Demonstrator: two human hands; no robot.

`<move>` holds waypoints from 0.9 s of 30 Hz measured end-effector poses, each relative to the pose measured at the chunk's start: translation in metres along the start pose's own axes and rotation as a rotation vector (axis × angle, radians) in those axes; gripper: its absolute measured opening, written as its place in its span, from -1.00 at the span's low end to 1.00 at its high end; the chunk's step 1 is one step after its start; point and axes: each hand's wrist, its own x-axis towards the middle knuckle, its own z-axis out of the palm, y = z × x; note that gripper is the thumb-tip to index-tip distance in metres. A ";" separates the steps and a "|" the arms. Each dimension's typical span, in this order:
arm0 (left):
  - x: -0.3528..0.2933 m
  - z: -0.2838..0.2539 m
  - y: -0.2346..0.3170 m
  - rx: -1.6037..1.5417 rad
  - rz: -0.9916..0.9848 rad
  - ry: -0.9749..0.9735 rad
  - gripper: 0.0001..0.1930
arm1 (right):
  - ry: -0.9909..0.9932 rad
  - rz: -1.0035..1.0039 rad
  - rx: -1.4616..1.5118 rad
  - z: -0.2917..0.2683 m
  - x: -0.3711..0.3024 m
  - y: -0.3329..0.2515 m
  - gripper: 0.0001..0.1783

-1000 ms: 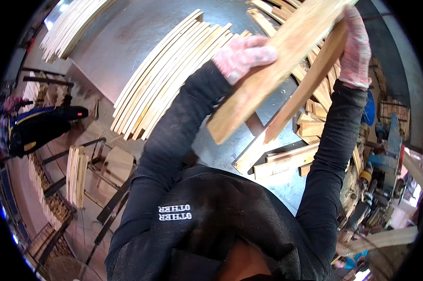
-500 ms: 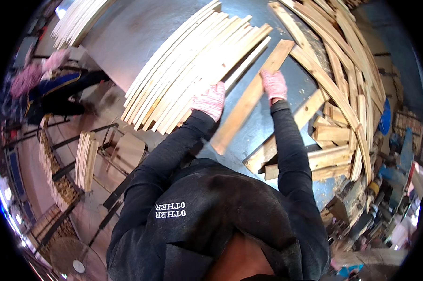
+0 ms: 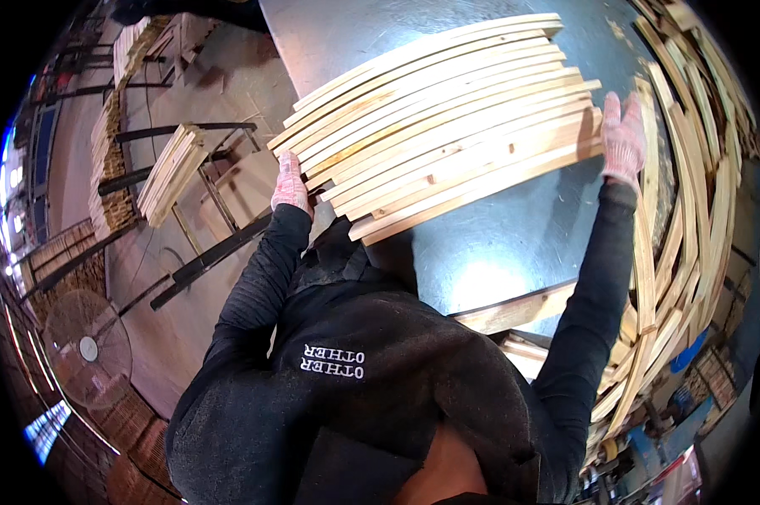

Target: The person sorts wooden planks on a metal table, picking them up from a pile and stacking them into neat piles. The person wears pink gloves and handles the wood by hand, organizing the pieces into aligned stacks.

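A row of long pale wooden slats (image 3: 447, 122) lies side by side on the grey metal table, their ends uneven. My left hand (image 3: 290, 181), in a pinkish-white glove, is against the left ends of the slats with its fingers stretched forward. At the opposite ends my right hand (image 3: 623, 139), gloved alike, rests with straight fingers and the palm side toward the wood. Neither hand is wrapped round a slat. The nearest slats show a few dark knots.
The metal table (image 3: 489, 252) reflects bright light. Heaped loose wooden strips (image 3: 687, 219) curve along the right, and a board (image 3: 514, 310) lies near my right forearm. Left of me stand a bundle of slats (image 3: 171, 172) on a dark metal rack (image 3: 216, 259) and a round fan (image 3: 88, 348).
My right hand has let go of the single board and moved to the slats' right ends. My left hand has shifted to their left ends. The view has turned, too.
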 end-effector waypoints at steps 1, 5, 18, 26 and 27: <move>-0.016 0.020 0.009 0.006 -0.072 0.057 -0.44 | -0.093 0.000 -0.112 0.017 0.022 -0.001 -0.23; -0.039 0.038 0.014 -0.208 -0.018 0.084 -0.43 | -0.367 -0.191 -0.359 0.055 0.053 -0.030 -0.28; -0.085 -0.008 0.027 0.855 0.406 -0.102 -0.28 | 0.055 -0.023 0.795 0.037 0.028 -0.094 -0.29; -0.096 -0.015 0.095 1.342 0.748 -0.006 -0.38 | 0.168 0.117 1.429 0.013 0.030 -0.126 -0.55; -0.093 -0.015 0.117 1.758 1.021 -0.002 -0.37 | 0.162 0.080 1.438 0.001 0.030 -0.132 -0.56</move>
